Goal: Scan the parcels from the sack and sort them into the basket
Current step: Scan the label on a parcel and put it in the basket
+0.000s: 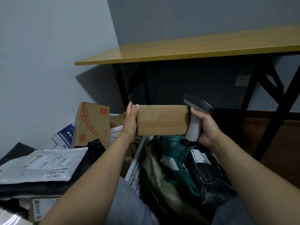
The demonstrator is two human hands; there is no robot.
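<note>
A plain brown cardboard box (162,120), oblong with smooth taped faces, is held in the air above the far end of the white plastic lattice basket (138,166). The left hand (129,122) grips its left end, fingertips hooked over the top edge. The right hand (204,127) is clenched round the pale grey handle of a barcode scanner (198,104), whose dark head rises beside the box's right end; the forefinger touches that end.

Just right of the basket's wall lies a crumpled olive woven sack (157,176) holding a glossy green poly mailer (173,177) and a black one (209,176), both with white labels. Left of the wall stands a cardboard carton (91,125) with a red printed pattern, and nearer lies a flat silvery-grey mailer (40,166) on dark bags. Beyond stands a wood-topped folding table (194,47) on black metal legs.
</note>
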